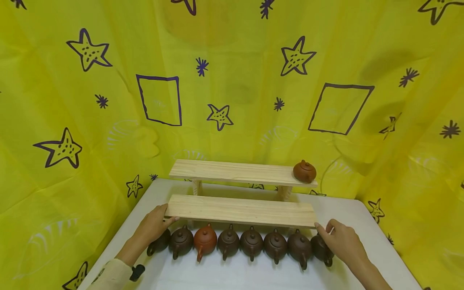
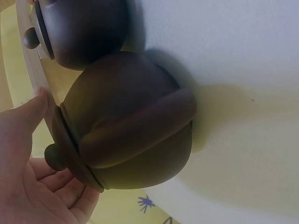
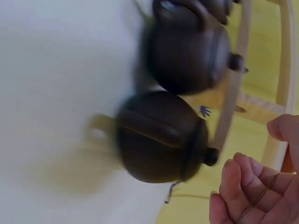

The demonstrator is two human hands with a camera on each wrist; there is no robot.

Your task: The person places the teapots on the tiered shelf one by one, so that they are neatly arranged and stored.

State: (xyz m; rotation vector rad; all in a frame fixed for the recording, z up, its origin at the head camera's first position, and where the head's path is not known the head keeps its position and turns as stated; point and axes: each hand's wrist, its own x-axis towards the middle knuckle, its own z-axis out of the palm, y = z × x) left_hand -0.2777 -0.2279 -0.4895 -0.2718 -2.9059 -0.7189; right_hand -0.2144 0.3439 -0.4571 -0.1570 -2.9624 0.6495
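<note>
1. One reddish-brown teapot [image 1: 304, 172] sits at the right end of the upper shelf [image 1: 232, 172]; a row of eight teapots [image 1: 251, 241] stands on the counter [image 1: 203, 278]. I'd judge little is shelved and most is left.
2. The lower shelf [image 1: 239, 210] lies between my hands, just behind the row.
3. My left hand [image 1: 151, 226] holds its left front corner, thumb on the front edge; the leftmost teapot [image 2: 126, 126] is just beside.
4. My right hand [image 1: 342, 240] is at its right end, thumb and fingers apart, nothing between; I can't tell whether they touch. The rightmost teapot [image 3: 159, 140] is near.
</note>
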